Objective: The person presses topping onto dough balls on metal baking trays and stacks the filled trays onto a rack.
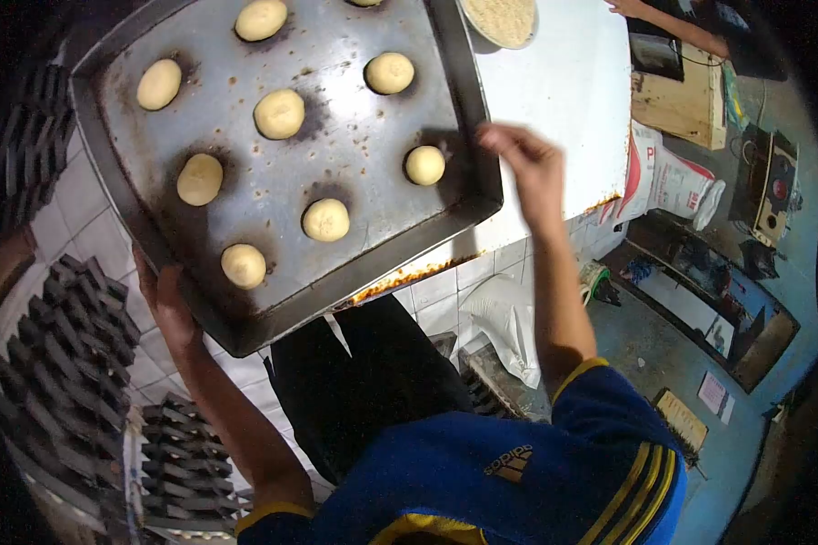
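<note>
A large metal baking tray [336, 154], dark and stained at its rim, bears several round pale dough balls, one of them [279, 113] near its middle. At the tray's lower left corner, my left hand [165, 304] grips the tray's outer side, its fingers partly hidden by the wall. My right hand [527, 163] is just off the tray's right edge, thumb and fingers drawn together and slightly blurred. Whether anything is between those fingers is too small to tell.
A bowl of pale crumbs [503, 16] stands on the white table [573, 82] beyond the tray. Stacked dark racks [64, 363] are at the left. Sacks [668, 177] lie at the right, and another person's arm [677, 25] reaches in at the top right.
</note>
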Demonstrator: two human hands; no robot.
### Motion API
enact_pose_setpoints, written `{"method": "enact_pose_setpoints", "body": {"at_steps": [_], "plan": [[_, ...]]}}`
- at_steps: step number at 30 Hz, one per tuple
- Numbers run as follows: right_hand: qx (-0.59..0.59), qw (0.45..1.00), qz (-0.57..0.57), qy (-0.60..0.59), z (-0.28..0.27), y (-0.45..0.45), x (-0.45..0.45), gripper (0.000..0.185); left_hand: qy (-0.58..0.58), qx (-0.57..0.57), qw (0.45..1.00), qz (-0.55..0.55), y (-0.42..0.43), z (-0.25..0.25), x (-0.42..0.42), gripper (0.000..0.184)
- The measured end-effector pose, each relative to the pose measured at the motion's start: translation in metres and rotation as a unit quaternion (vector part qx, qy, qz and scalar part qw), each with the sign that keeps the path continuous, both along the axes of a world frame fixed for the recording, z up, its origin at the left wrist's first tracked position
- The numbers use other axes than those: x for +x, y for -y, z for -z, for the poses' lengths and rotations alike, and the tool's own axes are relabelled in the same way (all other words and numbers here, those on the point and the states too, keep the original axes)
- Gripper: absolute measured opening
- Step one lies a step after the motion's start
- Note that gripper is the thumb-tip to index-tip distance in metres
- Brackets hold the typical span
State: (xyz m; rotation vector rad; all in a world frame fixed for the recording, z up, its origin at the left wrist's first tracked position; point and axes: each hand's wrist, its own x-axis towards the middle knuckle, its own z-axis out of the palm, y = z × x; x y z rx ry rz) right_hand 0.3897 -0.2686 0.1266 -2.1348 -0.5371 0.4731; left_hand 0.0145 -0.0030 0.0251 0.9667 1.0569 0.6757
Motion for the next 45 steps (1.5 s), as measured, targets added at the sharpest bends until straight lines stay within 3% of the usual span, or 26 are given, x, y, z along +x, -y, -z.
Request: {"method": "enact_pose_setpoints", "body": {"at_steps": [4,6,8,11,24,27,31,34,35,38,41,45], "plan": [[-0.05,0.975,-0.073,0.202,0.032,0.001,-0.054,0.013,0.009,0.015,1.0,0.021,-0.004,0.018,-0.013,0.066],[-0.072,0.964,-0.083,0.244,0.034,-0.004,-0.06,0.013,0.016,0.034,0.998,0.05,-0.004,0.019,-0.015,0.06],[-0.088,0.94,-0.093,0.315,0.041,-0.007,-0.062,0.015,0.021,-0.008,1.0,-0.006,0.001,0.01,-0.007,0.072],[-0.116,0.922,-0.103,0.355,0.044,-0.007,-0.062,0.016,0.011,-0.001,1.0,0.001,0.001,0.001,-0.001,0.073],[-0.164,0.902,-0.129,0.377,0.042,-0.011,-0.073,0.019,0.013,-0.009,1.0,-0.005,0.0,0.008,-0.007,0.07],[-0.195,0.906,-0.156,0.341,0.031,-0.009,-0.086,0.031,0.034,-0.008,0.999,0.01,-0.001,0.011,-0.007,0.071],[-0.288,0.891,-0.18,0.301,0.028,-0.003,-0.116,0.069,0.03,-0.008,0.999,-0.011,0.001,0.013,-0.007,0.07],[-0.321,0.883,-0.182,0.289,0.031,-0.006,-0.128,0.082,0.037,-0.018,0.999,-0.003,0.001,0.015,-0.011,0.071],[-0.322,0.883,-0.18,0.29,0.03,-0.005,-0.128,0.082,0.058,-0.029,0.998,0.005,0.0,0.018,-0.015,0.071],[-0.256,0.941,-0.166,0.143,0.029,0.001,-0.117,0.084,0.034,-0.045,0.998,-0.008,-0.002,0.029,-0.022,0.073],[-0.217,0.941,-0.148,0.214,0.021,-0.004,-0.113,0.087,0.058,-0.069,0.996,0.003,-0.001,0.021,-0.017,0.075],[-0.29,0.9,-0.198,0.258,0.046,-0.012,-0.118,0.09,0.092,-0.154,0.984,0.016,0.013,0.021,-0.03,0.079]]}}
